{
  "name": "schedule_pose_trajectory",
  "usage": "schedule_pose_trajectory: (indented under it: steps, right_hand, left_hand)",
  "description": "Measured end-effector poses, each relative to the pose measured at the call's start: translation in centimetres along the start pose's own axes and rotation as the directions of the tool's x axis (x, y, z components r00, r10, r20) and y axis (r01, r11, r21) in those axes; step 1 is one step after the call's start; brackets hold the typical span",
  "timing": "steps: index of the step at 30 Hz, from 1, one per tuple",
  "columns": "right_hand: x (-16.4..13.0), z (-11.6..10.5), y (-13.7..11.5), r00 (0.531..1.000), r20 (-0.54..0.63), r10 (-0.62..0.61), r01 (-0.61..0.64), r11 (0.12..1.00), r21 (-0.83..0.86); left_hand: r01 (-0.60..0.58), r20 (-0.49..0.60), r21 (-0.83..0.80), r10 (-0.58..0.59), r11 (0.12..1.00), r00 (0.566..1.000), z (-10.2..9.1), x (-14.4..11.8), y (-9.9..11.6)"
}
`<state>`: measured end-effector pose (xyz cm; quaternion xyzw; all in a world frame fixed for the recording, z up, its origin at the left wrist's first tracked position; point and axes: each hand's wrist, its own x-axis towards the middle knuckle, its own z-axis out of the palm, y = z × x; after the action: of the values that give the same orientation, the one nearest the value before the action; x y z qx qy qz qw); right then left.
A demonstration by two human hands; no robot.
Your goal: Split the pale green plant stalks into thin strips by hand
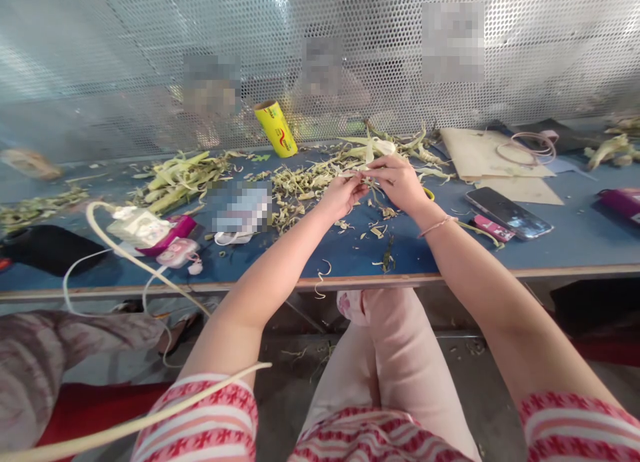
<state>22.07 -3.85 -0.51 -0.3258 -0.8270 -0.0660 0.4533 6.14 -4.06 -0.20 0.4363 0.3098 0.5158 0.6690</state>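
Note:
My left hand and my right hand meet over the blue table, fingertips pinched close together. Between them is a pale green leafy plant piece, its whitish upper end rising above the fingers; fingers hide its lower part and I cannot make out its exact kind. Just behind and left of the hands spreads a heap of pale green and brownish plant scraps. A few dry shreds lie on the tabletop in front of the hands. My right wrist wears a thin pink band.
Beyond the table stands a perforated metal panel. Longer green stalks lie left, near a yellow roll. A phone, beige cardboard and pink box sit right. A cream cable crosses my left sleeve.

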Motion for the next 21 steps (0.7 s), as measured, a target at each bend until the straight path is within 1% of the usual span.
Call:
schedule_pose_trajectory:
  steps: [5, 11, 14, 17, 21]
  right_hand:
    - [0.07, -0.09, -0.42, 0.999, 0.020, 0.025, -0.026, 0.999, 0.045]
    - [0.08, -0.13, -0.64, 0.999, -0.008, 0.037, -0.036, 0.998, 0.048]
    - [0.10, -0.07, -0.63, 0.999, 0.009, 0.043, -0.043, 0.998, 0.039]
    - [0.09, 0.00, -0.74, 0.999, 0.028, 0.030, -0.031, 0.999, 0.027]
    - [-0.04, 0.14, -0.96, 1.000, 0.020, -0.021, 0.021, 0.999, 0.025]
  left_hand:
    - [-0.011, 0.012, 0.005, 0.011, 1.000, 1.000, 0.01, -0.10, -0.01]
    - [-0.030, 0.009, 0.009, 0.030, 1.000, 1.000, -0.12, 0.04, -0.01]
    - [-0.034, 0.006, 0.018, 0.034, 0.999, 0.999, -0.21, 0.13, -0.03]
    - [-0.041, 0.007, 0.026, 0.040, 0.999, 0.999, -0.31, 0.24, -0.10]
    - [-0.057, 0.018, 0.036, 0.057, 0.998, 0.998, -0.41, 0.33, -0.12]
